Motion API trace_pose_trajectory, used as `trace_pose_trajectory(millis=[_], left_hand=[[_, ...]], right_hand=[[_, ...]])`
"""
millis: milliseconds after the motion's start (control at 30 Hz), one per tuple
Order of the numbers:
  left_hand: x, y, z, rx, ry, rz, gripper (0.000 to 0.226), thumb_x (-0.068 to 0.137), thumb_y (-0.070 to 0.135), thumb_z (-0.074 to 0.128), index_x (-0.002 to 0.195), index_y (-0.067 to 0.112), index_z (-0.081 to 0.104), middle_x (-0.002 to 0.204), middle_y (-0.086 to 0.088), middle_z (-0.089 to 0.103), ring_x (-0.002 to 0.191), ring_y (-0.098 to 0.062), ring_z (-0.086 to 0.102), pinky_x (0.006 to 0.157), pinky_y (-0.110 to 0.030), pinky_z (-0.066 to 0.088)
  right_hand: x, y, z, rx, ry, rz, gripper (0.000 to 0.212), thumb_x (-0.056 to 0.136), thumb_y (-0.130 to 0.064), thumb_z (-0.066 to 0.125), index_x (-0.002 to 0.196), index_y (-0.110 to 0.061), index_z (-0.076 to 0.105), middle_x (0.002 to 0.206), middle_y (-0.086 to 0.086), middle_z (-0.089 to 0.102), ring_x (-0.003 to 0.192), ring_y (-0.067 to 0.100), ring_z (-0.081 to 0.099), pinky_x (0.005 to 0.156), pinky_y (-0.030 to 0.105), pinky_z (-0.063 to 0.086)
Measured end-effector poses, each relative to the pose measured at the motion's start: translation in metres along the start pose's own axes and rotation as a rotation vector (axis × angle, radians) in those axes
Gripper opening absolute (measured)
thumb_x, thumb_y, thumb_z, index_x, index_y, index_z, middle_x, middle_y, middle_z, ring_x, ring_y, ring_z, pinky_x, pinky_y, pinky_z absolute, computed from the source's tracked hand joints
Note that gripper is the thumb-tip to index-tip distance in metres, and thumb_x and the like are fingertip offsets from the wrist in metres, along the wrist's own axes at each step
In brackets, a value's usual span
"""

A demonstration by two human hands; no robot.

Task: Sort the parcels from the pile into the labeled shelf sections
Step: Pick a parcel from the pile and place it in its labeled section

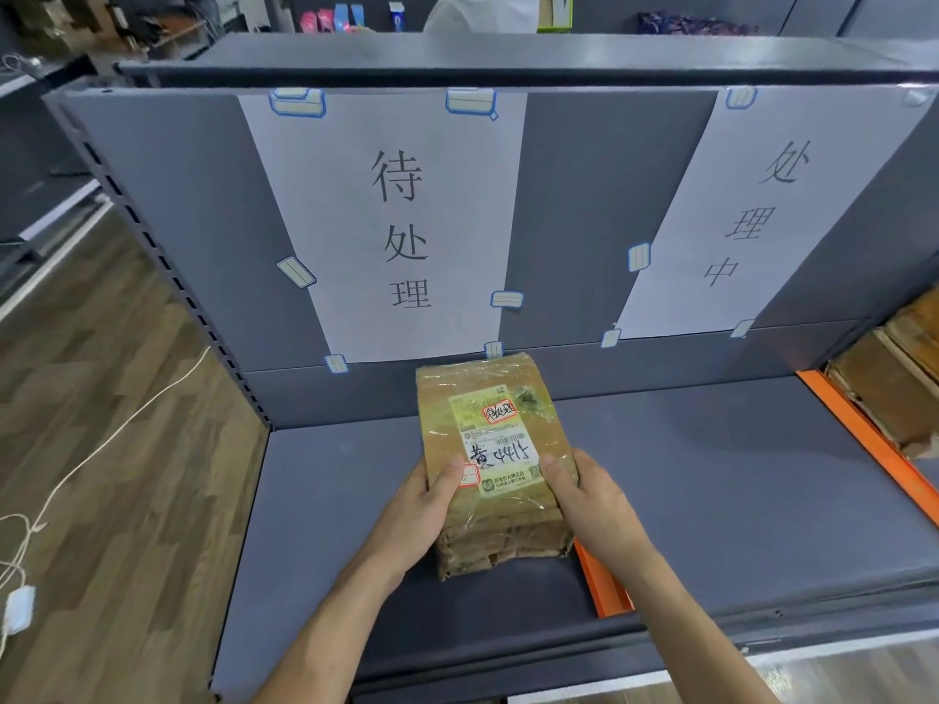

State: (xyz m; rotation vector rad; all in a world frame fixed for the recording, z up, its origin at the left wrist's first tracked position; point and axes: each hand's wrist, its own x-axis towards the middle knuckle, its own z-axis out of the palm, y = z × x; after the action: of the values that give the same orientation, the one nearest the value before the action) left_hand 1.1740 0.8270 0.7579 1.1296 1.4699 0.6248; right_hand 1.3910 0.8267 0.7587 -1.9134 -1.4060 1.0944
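Observation:
A brown cardboard parcel [495, 449] wrapped in clear tape, with a white shipping label and a red-edged handwritten sticker on top, is over the grey shelf board [325, 500]. My left hand [424, 510] grips its left side, thumb on top. My right hand [584, 495] grips its right side, thumb on the label. The parcel is in front of the white paper sign [401, 226] reading 待处理 taped to the back panel. A second paper sign [762, 210] reading 处理中 hangs to the right.
An orange divider strip [604, 586] lies on the shelf just right of the parcel; another orange divider [864, 429] stands far right beside stacked cardboard boxes [894, 388]. A shelf board [457, 63] overhangs above. Wooden floor with a white cable [101, 429] lies left.

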Motion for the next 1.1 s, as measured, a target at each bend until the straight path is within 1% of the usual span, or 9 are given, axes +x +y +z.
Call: trace_pose_trajectory(millis=[200,400,500,600,667,767,900,1000,1100], left_hand=[[0.005,0.0,-0.002,-0.014,-0.012,-0.012,0.028,0.097,0.072,0.042,0.118,0.057,0.053,0.106,0.044,0.066,0.096,0.021,0.062,0.081,-0.013,0.042],[0.005,0.003,-0.004,-0.021,0.009,-0.011,0.038,0.098,0.07,0.045,0.129,0.051,0.054,0.109,0.039,0.069,0.097,0.016,0.065,0.084,-0.017,0.046],[0.002,0.005,-0.003,0.001,0.048,0.005,0.046,0.097,0.071,0.044,0.139,0.05,0.046,0.133,0.027,0.064,0.117,0.005,0.062,0.103,-0.03,0.047],[-0.006,0.007,-0.006,0.109,0.112,0.057,0.077,0.092,0.079,0.038,0.159,0.043,0.025,0.162,0.013,0.04,0.147,-0.01,0.04,0.121,-0.045,0.033],[-0.015,0.006,-0.008,0.193,0.146,0.085,0.09,0.09,0.081,0.037,0.164,0.038,0.011,0.168,0.012,0.025,0.153,-0.013,0.029,0.123,-0.043,0.027],[-0.027,0.001,-0.01,0.277,0.119,0.147,0.091,0.088,0.081,0.039,0.162,0.044,0.001,0.165,0.018,0.023,0.15,-0.011,0.033,0.114,-0.04,0.032],[-0.036,-0.001,-0.006,0.278,0.028,0.2,0.082,0.089,0.081,0.042,0.156,0.059,0.0,0.153,0.034,0.04,0.14,-0.004,0.046,0.112,-0.039,0.041],[-0.037,-0.001,-0.001,0.307,0.072,0.179,0.089,0.093,0.073,0.044,0.161,0.047,-0.008,0.155,0.027,0.043,0.142,-0.008,0.045,0.111,-0.037,0.041],[-0.036,-0.001,0.001,0.328,0.1,0.164,0.086,0.097,0.067,0.046,0.161,0.047,-0.008,0.155,0.027,0.044,0.142,-0.009,0.047,0.11,-0.039,0.042]], right_hand=[[-0.002,-0.005,-0.002,0.008,-0.028,0.01,0.056,0.095,-0.067,0.038,0.132,-0.029,0.055,0.119,-0.012,0.068,0.112,0.016,0.064,0.098,0.046,0.053],[-0.006,-0.01,-0.004,-0.064,0.032,-0.037,0.057,0.098,-0.062,0.04,0.145,-0.029,0.046,0.119,-0.012,0.068,0.113,0.018,0.064,0.096,0.045,0.054],[-0.009,-0.01,-0.007,-0.108,0.057,-0.075,0.062,0.099,-0.064,0.037,0.149,-0.027,0.042,0.123,-0.007,0.068,0.115,0.021,0.063,0.096,0.043,0.053],[-0.014,-0.008,-0.014,-0.139,0.084,-0.092,0.063,0.099,-0.066,0.033,0.149,-0.029,0.043,0.127,-0.007,0.067,0.118,0.02,0.061,0.095,0.04,0.05],[-0.017,-0.006,-0.02,-0.165,0.073,-0.097,0.06,0.099,-0.065,0.035,0.149,-0.032,0.042,0.132,-0.008,0.064,0.12,0.019,0.06,0.098,0.042,0.051],[-0.024,-0.002,-0.026,-0.243,0.04,-0.169,0.052,0.1,-0.061,0.04,0.148,-0.04,0.039,0.135,-0.015,0.061,0.122,0.014,0.059,0.097,0.04,0.052],[-0.034,0.002,-0.026,-0.335,0.0,-0.239,0.057,0.1,-0.055,0.047,0.152,-0.047,0.025,0.141,-0.021,0.054,0.125,0.012,0.054,0.093,0.035,0.049],[-0.037,0.007,-0.023,-0.263,0.03,-0.273,0.046,0.099,-0.057,0.043,0.137,-0.067,0.018,0.118,-0.046,0.052,0.104,0.003,0.058,0.08,0.032,0.049],[-0.039,0.013,-0.025,-0.141,0.078,-0.201,0.022,0.099,-0.064,0.031,0.119,-0.071,0.023,0.101,-0.065,0.039,0.094,-0.009,0.052,0.075,0.017,0.04]])
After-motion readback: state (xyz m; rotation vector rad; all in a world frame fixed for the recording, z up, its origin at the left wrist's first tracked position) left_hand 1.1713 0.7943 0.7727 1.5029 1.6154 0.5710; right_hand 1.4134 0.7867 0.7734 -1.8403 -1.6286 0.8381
